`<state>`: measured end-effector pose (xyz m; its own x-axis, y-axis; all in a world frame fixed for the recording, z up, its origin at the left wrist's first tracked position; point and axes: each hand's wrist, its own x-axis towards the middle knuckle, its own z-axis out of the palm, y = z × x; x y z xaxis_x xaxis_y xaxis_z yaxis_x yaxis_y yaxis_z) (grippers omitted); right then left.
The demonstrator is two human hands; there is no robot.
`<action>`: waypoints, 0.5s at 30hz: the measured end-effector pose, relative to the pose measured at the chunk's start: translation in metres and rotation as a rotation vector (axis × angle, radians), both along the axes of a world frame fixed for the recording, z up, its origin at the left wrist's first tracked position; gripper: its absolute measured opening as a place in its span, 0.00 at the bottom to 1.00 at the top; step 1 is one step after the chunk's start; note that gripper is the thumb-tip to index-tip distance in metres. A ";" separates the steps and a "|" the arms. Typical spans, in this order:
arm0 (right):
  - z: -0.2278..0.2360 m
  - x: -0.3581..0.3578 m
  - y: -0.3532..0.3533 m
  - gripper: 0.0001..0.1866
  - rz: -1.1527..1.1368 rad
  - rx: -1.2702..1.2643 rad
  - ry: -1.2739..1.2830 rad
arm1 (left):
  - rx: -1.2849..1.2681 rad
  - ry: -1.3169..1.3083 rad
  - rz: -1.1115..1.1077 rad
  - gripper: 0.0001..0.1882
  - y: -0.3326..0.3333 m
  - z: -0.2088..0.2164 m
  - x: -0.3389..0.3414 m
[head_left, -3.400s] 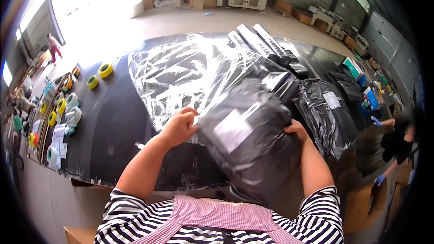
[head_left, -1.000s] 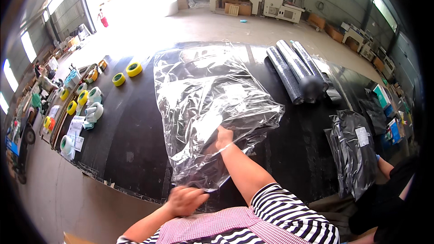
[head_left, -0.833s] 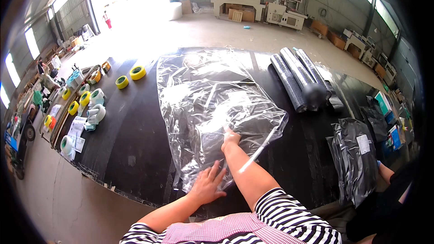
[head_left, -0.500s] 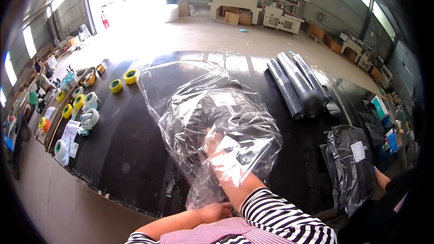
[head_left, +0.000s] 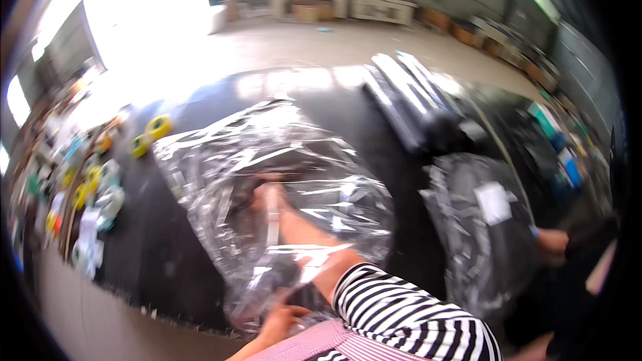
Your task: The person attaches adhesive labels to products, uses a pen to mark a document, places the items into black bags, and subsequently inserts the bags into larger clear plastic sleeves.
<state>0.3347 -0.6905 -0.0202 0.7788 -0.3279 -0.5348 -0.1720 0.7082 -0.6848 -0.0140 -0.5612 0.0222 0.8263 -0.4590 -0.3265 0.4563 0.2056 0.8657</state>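
Observation:
A large clear plastic bag (head_left: 334,154) lies spread over the black table in front of me. My right hand (head_left: 269,195) is inside it, the striped-sleeved arm reaching in through its near end. Film glare and motion blur hide how those fingers are placed. Dark material shows through the film around the hand; whether it is an item in the bag or the tabletop I cannot tell. At the bag's near end, my left hand (head_left: 284,319) is closed on the gathered film, close to the checked pink cloth at my front.
Dark rolls (head_left: 408,103) lie at the far right of the black table (head_left: 160,247). A grey plastic-wrapped package (head_left: 468,227) with a white label sits at right, beside another person's hand (head_left: 552,241). Yellow tape rolls (head_left: 159,126) and clutter line the left side.
The bag has flattened and spread to the left. My right hand inside it has shifted left, and my left hand has moved left along the near end. The whole view has shifted and blurred.

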 end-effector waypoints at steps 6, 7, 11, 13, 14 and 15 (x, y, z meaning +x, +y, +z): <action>0.015 -0.167 0.000 0.10 0.936 -0.282 -0.216 | -0.299 0.185 0.951 0.41 0.095 0.002 -0.026; 0.026 -0.204 -0.020 0.12 1.113 -0.311 -0.304 | -0.125 0.188 0.925 0.38 0.104 -0.018 -0.030; 0.086 -0.325 -0.113 0.21 1.575 -0.330 -0.384 | 0.076 0.129 0.772 0.38 0.092 -0.019 0.002; 0.120 -0.377 -0.157 0.25 1.625 -0.302 -0.291 | 0.118 0.076 0.681 0.38 0.080 -0.014 0.007; 0.116 -0.406 -0.170 0.26 1.446 -0.204 -0.413 | 0.139 0.041 0.636 0.38 0.073 -0.010 0.009; 0.141 -0.427 -0.184 0.25 1.378 -0.243 -0.479 | 0.163 0.009 0.579 0.38 0.065 -0.006 0.008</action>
<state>-0.0925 -0.8746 0.1212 0.6257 0.7579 -0.1844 -0.3267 0.0400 -0.9443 -0.0060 -0.4964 0.0167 0.9240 0.1215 -0.3627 0.3168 0.2882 0.9036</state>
